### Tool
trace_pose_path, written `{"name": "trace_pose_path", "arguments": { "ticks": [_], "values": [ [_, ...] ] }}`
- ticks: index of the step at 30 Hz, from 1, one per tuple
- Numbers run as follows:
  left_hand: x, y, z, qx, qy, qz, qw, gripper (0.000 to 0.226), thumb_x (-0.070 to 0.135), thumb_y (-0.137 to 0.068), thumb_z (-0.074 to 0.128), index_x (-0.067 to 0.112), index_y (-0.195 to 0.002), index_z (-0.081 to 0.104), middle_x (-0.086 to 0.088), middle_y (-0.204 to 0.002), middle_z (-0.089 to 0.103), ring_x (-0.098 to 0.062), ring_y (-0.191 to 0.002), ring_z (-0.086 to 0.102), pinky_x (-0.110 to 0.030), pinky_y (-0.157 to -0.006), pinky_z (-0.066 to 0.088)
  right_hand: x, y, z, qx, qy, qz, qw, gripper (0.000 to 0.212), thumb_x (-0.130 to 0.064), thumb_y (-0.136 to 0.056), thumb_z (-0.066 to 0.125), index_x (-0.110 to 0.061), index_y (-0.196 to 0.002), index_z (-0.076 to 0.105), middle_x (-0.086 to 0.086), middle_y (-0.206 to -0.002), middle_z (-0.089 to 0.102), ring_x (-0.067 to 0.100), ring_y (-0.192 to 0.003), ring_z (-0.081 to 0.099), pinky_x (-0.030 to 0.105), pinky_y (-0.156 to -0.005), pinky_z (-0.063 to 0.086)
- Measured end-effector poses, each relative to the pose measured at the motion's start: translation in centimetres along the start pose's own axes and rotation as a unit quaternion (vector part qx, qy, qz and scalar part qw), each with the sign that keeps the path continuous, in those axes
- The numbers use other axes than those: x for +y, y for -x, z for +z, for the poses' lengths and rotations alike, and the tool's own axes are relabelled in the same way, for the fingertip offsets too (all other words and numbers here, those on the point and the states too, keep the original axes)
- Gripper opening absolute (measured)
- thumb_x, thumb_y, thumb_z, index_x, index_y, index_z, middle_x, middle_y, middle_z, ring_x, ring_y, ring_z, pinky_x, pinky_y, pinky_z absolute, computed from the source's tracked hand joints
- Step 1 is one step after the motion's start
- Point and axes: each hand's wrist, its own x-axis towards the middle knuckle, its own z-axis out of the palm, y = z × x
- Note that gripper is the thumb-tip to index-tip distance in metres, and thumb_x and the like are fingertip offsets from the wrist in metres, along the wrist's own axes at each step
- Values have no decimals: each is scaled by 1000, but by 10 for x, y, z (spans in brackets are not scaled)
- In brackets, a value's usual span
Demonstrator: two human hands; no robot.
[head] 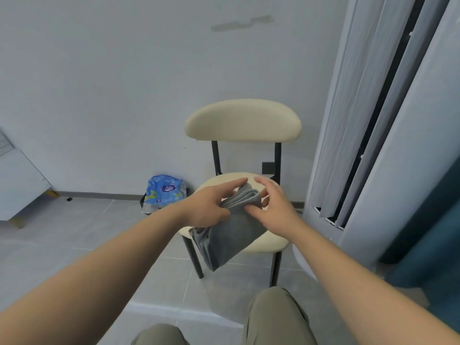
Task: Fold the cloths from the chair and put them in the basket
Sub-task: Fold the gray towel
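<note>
Loosely folded plush grey cloth (234, 230)

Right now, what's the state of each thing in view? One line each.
grey cloth: partly folded, held over the chair seat, lower end hanging.
left hand: grips the folded top.
right hand: pinches the folded edge.
chair: upright, seat partly hidden by the cloth.
blue packet: on the floor by the wall.
</note>
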Motion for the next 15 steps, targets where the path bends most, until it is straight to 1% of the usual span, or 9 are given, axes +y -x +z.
{"name": "trace_pose_path", "arguments": {
  "ticks": [2, 4, 5, 7, 8, 9, 10, 12, 15],
  "values": [
    [-1, 4, -6, -22, -31, -2, 999, 89, 4, -84, 50, 55, -150, 20, 10, -145, 48, 3, -105, 58, -8, -76, 47, 2, 0, -2, -44, 22, 6, 999, 47, -44, -88, 70, -32, -131, 56, -11, -124, 52, 9, -108, 54, 27, -91, 45],
    [-3, 6, -11, -25, -58, -11, 998, 89, 6, -83, 52, 54, -151, 19, 10, -144, 50, 4, -97, 59, -11, -75, 46, 0, 3, 1, -79, -18, 20, 996, 28, -46, -91, 66, -27, -112, 63, -12, -111, 64, 9, -103, 59, 28, -86, 49],
    [-4, 7, -11, -17, -75, -16, 997, 87, 9, -84, 55, 51, -152, 19, 10, -142, 52, 2, -93, 58, -12, -75, 44, 0, 5, 4, -75, -36, 19, 996, 26, -47, -92, 65, -26, -107, 63, -10, -104, 67, 9, -98, 61, 29, -83, 51],
    [-2, 8, -7, 19, -101, -17, 995, 75, 27, -89, 63, 42, -153, 27, 8, -133, 57, -4, -94, 57, -17, -82, 41, -3, 6, 10, -46, -53, 7, 998, 24, -46, -92, 65, -25, -103, 62, -9, -96, 68, 8, -90, 62, 29, -77, 50],
    [-2, 8, -3, 44, -98, -9, 994, 65, 41, -90, 65, 37, -149, 36, 8, -127, 60, -6, -95, 57, -20, -84, 41, -4, 6, 13, -35, -53, 1, 998, 22, -45, -92, 66, -26, -101, 61, -10, -92, 67, 6, -85, 60, 26, -74, 47],
    [-2, 6, 2, 67, -87, 2, 994, 55, 52, -90, 63, 33, -139, 48, 10, -118, 64, -7, -95, 58, -22, -83, 42, -6, 5, 15, -32, -46, -6, 998, 19, -43, -91, 67, -27, -98, 60, -10, -89, 66, 5, -81, 59, 24, -70, 45],
    [-2, 5, 8, 88, -75, 8, 993, 46, 57, -89, 61, 30, -125, 56, 12, -107, 67, -8, -92, 60, -24, -79, 44, -8, 5, 17, -33, -37, -12, 999, 17, -42, -91, 67, -28, -96, 58, -11, -87, 64, 5, -78, 57, 23, -69, 44],
    [-6, -1, 17, 133, -61, -2, 989, 35, 55, -91, 59, 24, -107, 60, 10, -93, 66, -11, -88, 61, -28, -75, 48, -13, 5, 20, -34, -35, -17, 999, 19, -43, -91, 66, -28, -96, 57, -10, -88, 64, 8, -80, 59, 24, -70, 47],
    [-11, -7, 23, 199, -1, -13, 980, 24, 48, -97, 53, 25, -105, 57, 8, -92, 65, -10, -87, 60, -31, -76, 48, -15, 4, 20, -13, -66, 3, 998, 34, -49, -87, 70, -28, -104, 50, -7, -96, 66, 12, -88, 64, 30, -76, 52]
  ]
}}
